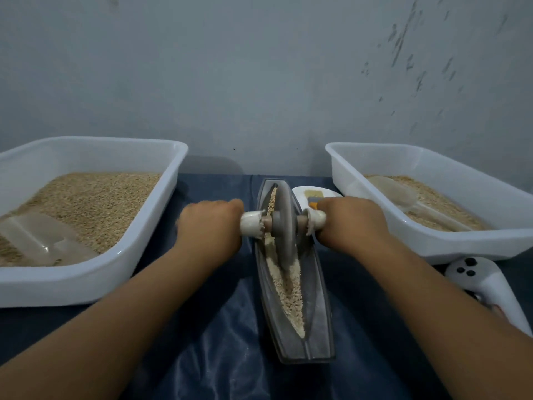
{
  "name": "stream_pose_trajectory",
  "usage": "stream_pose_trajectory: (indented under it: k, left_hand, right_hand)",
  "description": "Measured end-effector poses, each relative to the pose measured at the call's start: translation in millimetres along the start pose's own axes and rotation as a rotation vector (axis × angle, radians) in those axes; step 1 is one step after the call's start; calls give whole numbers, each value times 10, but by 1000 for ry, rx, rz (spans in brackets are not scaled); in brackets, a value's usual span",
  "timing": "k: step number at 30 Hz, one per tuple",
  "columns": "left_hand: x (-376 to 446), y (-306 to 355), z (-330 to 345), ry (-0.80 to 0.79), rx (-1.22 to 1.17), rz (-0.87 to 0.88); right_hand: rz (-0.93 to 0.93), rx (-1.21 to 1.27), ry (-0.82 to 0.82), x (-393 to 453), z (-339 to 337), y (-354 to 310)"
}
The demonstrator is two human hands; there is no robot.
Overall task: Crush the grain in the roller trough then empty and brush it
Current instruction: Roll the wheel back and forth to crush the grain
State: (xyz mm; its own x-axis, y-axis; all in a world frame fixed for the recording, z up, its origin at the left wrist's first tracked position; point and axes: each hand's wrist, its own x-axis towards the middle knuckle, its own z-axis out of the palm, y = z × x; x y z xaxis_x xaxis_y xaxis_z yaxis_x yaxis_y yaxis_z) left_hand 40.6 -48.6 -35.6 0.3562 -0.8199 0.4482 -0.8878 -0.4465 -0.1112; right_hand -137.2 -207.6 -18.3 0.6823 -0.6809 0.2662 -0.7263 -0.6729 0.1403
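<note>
**Grey stone wheel mid-trough, crushing under way**

Grey and boat-shaped, the roller trough [313,319] lies lengthwise between two white tubs on the dark blue cloth [219,342]. The wheel [284,223] stands toward its far half; pale grain [288,287] in the near half looks partly broken, so crushing seems unfinished, and emptying and brushing are left. The brush [313,197] waits on a plate just beyond. The left hand [212,223] and right hand [350,220], both arms stretched forward, each grip a white axle handle, one on each side of the wheel.

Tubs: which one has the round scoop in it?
The right tub; its scoop has a round bowl, while the left tub holds a flat, square-ended one.
</note>
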Motion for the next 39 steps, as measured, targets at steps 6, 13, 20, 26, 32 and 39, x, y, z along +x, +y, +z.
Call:
stream_pose_trajectory:
  k: [6,13,20,26,32,39]
  left_hand:
    - [449,-24,46,21,18,20]
    - [131,-1,44,-31,-9,-22]
    - [-463,119,-292,91,31,91]
    - [-565,131,-400,146,35,142]
    - [-108,78,-100,29,50,49]
    - [399,11,55,-16,24,-38]
  right_hand:
    - [40,78,20,418,183,68]
    - [-29,12,72,167,90,6]
    - [-58,44,11,-651,-199,45]
    - [-33,76,-50,-837,-303,67]
    - [19,63,-16,-290,-17,33]
    - [49,84,-10,364,152,13]
